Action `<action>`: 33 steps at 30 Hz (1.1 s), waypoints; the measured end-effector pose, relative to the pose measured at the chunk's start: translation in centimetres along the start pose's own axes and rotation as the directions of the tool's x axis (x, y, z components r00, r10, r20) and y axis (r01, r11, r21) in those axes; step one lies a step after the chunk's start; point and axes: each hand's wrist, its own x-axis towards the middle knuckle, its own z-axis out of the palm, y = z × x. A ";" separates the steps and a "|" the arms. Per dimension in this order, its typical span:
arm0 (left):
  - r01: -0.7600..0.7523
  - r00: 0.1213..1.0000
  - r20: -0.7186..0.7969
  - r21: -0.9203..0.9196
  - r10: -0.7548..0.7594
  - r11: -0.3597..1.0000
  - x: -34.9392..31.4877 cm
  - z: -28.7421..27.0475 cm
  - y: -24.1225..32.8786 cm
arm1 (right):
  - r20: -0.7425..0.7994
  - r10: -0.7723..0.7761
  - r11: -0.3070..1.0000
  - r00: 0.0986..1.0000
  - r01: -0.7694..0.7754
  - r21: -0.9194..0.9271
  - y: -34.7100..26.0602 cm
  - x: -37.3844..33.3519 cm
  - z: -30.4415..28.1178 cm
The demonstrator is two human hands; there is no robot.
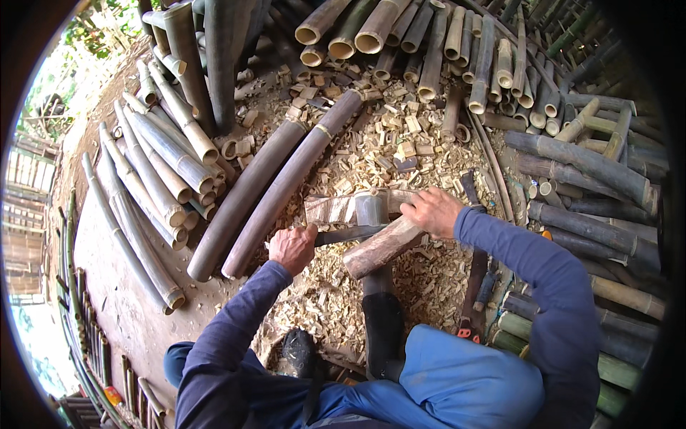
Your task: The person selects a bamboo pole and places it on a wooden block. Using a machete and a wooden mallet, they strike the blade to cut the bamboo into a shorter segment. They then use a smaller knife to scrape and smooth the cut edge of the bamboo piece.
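Note:
My left hand [293, 247] is closed round the handle of a dark-bladed knife [346, 235]. Its blade points right, and the far end reaches the workpiece, a short, thick length of bamboo [379, 249] with a rough, pale brown surface. My right hand [434, 212] grips the upper right end of that length, which slants down to the left. Just beyond the blade stands a short bamboo post [371, 209]. A rough-sided flat piece of wood [330, 209] lies across behind the post. Whether the blade touches the bamboo, I cannot tell.
Wood chips [414, 168] cover the ground around the post. Two long bamboo poles [286, 189] lie to the left, beside a stack of cut poles [161, 161]. More bamboo is piled at the back [429, 64] and right [593, 236]. A tool with an orange handle [468, 333] lies near my right knee.

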 end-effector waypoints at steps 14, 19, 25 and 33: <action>0.059 0.998 0.030 -0.009 -0.059 0.998 -1.1 0.0 -1.2 | -0.188 -0.372 0.926 0.909 0.377 -0.008 -5.9 1.1 -3.9; 0.024 0.999 0.030 -0.001 -0.024 1.000 -0.3 0.9 -0.5 | 0.155 0.093 0.980 0.983 -0.063 -0.187 0.0 0.6 -1.3; 0.013 1.000 0.015 -0.005 -0.013 1.000 -0.2 0.9 -0.1 | -0.279 -0.363 0.932 0.889 0.347 -0.106 -2.2 0.8 -0.7; 0.017 0.998 0.055 0.053 -0.020 0.998 -0.6 0.9 -0.9 | -0.254 -0.371 0.929 0.893 0.359 -0.096 -3.9 1.7 -2.5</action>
